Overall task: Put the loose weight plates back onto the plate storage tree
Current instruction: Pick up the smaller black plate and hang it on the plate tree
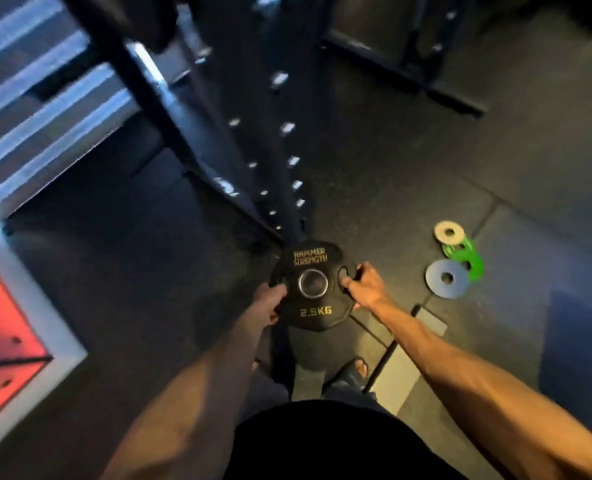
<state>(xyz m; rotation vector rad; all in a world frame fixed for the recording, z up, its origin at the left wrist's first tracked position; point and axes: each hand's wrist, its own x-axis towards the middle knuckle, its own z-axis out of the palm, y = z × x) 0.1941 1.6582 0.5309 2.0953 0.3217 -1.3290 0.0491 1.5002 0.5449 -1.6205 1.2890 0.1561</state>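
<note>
Grip: both hands hold one black plate (311, 285) between them, one on each side.
Left hand (269, 300): closed over the plate's left edge, thumb on the face beside a grip slot.
Right hand (363, 280): closed on the right edge, fingers (347, 280) hooked through the right grip slot.
Plate: black, round, held face up towards the camera above the floor; yellow lettering reads HAMMER STRENGTH at the top and 2.5KG at the bottom, with a shiny metal ring around the centre hole.
Rack (280, 140): a dark upright post with a row of pale holes or pegs rises just beyond the plate's top edge; blurred, so whether the plate touches it cannot be told.
Loose plates: three small discs lie on the floor to the right, well apart from the held plate: a beige disc (449, 232), a green disc (467, 258) and a grey-blue disc (447, 278), the beige and grey-blue ones overlapping the green one.
Floor (374, 161): dark rubber tiles with visible seams.
Feet: toes in dark sandals (353, 370) show below the plate.
Left side: a red panel with a white border (7, 327) lies on the floor.
</note>
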